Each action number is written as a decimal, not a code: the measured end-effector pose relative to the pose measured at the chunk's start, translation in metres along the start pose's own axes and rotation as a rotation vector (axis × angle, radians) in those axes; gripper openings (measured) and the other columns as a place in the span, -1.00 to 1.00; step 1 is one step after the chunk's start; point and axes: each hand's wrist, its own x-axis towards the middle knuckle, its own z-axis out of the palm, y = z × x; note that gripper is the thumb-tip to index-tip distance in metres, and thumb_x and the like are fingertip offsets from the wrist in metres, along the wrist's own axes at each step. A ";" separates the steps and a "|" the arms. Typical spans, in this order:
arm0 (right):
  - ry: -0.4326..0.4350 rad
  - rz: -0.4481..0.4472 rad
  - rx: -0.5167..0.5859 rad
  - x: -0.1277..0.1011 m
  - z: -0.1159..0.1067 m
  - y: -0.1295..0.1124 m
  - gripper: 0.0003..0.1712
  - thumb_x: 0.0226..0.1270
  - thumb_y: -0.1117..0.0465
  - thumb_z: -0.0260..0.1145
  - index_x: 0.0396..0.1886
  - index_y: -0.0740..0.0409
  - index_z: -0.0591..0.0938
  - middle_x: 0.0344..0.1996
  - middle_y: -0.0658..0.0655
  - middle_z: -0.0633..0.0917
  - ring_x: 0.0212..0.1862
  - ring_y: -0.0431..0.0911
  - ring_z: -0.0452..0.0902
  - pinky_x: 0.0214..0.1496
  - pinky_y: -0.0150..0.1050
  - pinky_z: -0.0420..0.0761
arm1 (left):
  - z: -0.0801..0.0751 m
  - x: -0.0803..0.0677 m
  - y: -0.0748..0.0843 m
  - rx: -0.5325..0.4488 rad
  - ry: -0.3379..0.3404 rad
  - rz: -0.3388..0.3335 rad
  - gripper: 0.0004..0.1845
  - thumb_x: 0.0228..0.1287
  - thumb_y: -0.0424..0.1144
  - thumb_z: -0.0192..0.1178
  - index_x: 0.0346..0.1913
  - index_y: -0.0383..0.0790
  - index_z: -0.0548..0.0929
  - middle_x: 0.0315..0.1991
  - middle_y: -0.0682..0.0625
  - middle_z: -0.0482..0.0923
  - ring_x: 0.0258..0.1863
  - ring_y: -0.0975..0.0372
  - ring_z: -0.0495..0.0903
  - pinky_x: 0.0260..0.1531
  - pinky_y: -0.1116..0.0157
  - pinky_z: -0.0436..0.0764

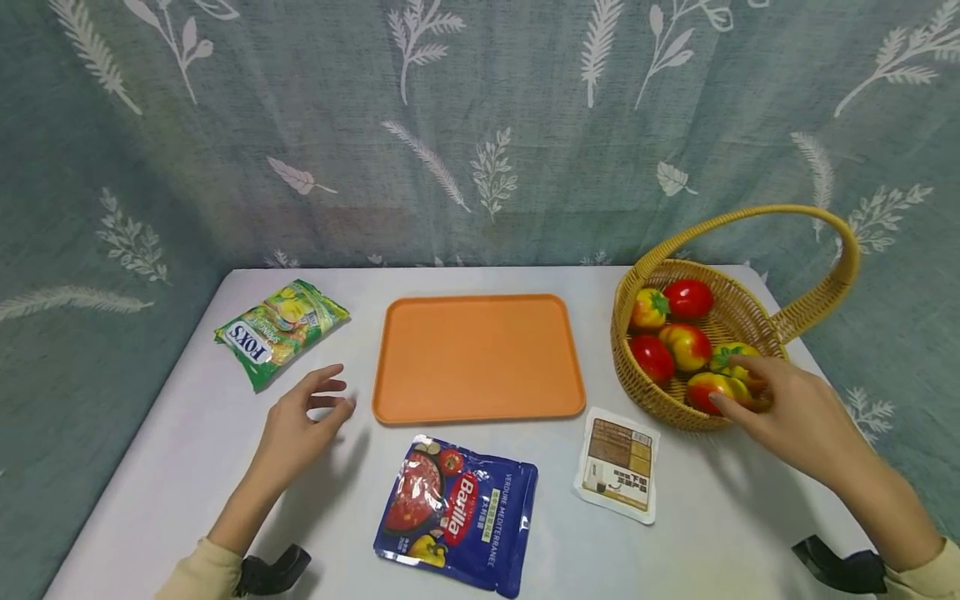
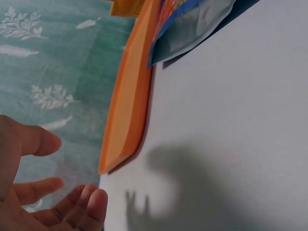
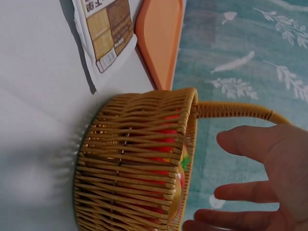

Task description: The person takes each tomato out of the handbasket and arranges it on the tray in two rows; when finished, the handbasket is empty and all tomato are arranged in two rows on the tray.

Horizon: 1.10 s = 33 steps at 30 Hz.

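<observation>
A teal curtain printed with pale leaves hangs behind a white counter (image 1: pixel 187 467). From the head view, a flat orange plastic tray (image 1: pixel 478 357) lies centred, apparently kept bare, with three packets around it: a green sweets bag (image 1: pixel 281 331), a blue sauce pouch (image 1: pixel 457 514) and a small white sachet (image 1: pixel 618 463). A woven wicker basket with a hoop handle (image 1: pixel 750 321) holds six red-and-yellow tomatoes (image 1: pixel 686 346); the right hand (image 1: pixel 787 408) reaches over its rim, fingers spread and loose, touching the nearest fruit, nothing grasped. The left hand (image 1: pixel 300 425) hovers with slack fingers beside the tray. The left wrist view shows its grip holding nothing (image 2: pixel 43 202). The right wrist view shows relaxed fingers (image 3: pixel 260 144) beside the basket wall.
</observation>
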 end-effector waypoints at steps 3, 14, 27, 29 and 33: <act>-0.058 0.042 -0.009 0.006 -0.001 0.001 -0.37 0.19 -0.01 0.51 0.05 0.40 0.63 -0.47 0.09 0.62 -0.46 -0.05 0.46 -0.51 -0.16 0.39 | 0.001 0.004 -0.003 0.003 -0.006 -0.025 -0.46 0.37 -0.25 0.24 0.36 -0.29 0.44 0.06 -0.27 0.62 0.00 -0.13 0.64 -0.03 -0.11 0.57; -0.226 0.164 -0.041 0.021 -0.001 0.001 -0.26 0.30 -0.16 0.37 0.01 0.51 0.56 -0.59 0.12 0.53 -0.54 -0.01 0.40 -0.57 -0.16 0.32 | 0.007 0.019 -0.006 -0.028 -0.023 -0.070 -0.49 0.39 -0.28 0.20 0.36 -0.32 0.44 0.08 -0.30 0.60 0.00 -0.10 0.64 -0.31 0.29 0.67; -0.278 0.206 -0.074 0.031 0.008 -0.004 -0.48 0.30 -0.14 0.34 -0.62 0.13 0.44 -0.69 0.07 0.40 -0.61 -0.03 0.34 -0.62 -0.18 0.28 | 0.016 0.035 -0.016 -0.076 -0.047 -0.104 -0.49 0.40 -0.28 0.18 0.36 -0.36 0.42 0.05 -0.32 0.59 -0.07 -0.08 0.65 -0.44 0.35 0.64; -0.291 0.226 -0.081 0.030 0.009 -0.004 -0.46 0.28 -0.14 0.36 -0.65 0.12 0.42 -0.69 0.09 0.40 -0.62 -0.01 0.35 -0.63 -0.17 0.28 | 0.020 0.037 -0.017 -0.086 -0.058 -0.101 -0.49 0.40 -0.28 0.17 0.35 -0.37 0.42 0.04 -0.33 0.58 -0.11 -0.06 0.66 -0.46 0.35 0.64; -0.302 0.246 -0.094 0.028 0.009 -0.004 -0.45 0.23 -0.14 0.40 -0.68 0.12 0.43 -0.68 0.10 0.40 -0.61 0.01 0.35 -0.64 -0.15 0.28 | 0.026 0.041 -0.017 -0.101 -0.066 -0.091 -0.50 0.41 -0.29 0.18 0.34 -0.39 0.43 0.02 -0.33 0.58 -0.17 -0.01 0.68 -0.49 0.34 0.65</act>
